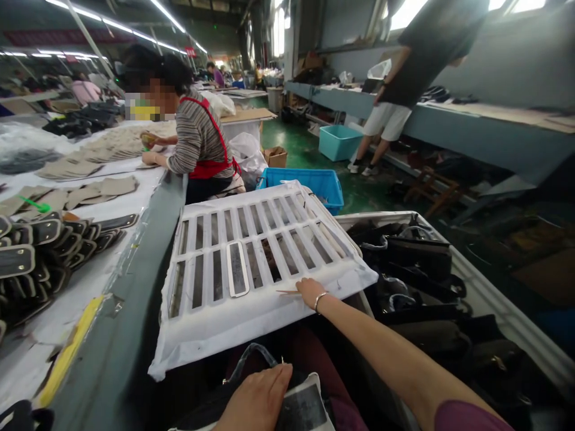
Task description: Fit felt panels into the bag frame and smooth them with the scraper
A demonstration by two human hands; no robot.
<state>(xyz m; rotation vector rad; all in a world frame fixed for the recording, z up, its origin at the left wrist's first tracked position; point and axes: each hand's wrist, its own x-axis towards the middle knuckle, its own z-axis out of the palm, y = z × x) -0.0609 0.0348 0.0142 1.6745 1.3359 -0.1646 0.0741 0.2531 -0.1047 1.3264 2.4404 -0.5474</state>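
My right hand (311, 293) is closed round a thin pale stick (287, 292) at the near edge of a slatted rack (202, 335) covered in white sheeting. Across the slats lies one dark oblong piece (238, 269) with a pale border. Below the rack, my left hand (258, 398) is closed over a black bag (202, 404) on my lap; its fingertips are partly hidden. A looped handle (251, 353) rises from the bag, and a dark panel with a pale edge (305, 407) shows beside my left hand.
Black trimmed pieces (58, 245) are heaped on the left table (135, 239). A co-worker (202, 131) in a red apron handles beige pieces there. At right stands a white bin (503, 293) of black bags. Behind the rack is a blue crate (332, 188); another person (417, 72) stands farther off.
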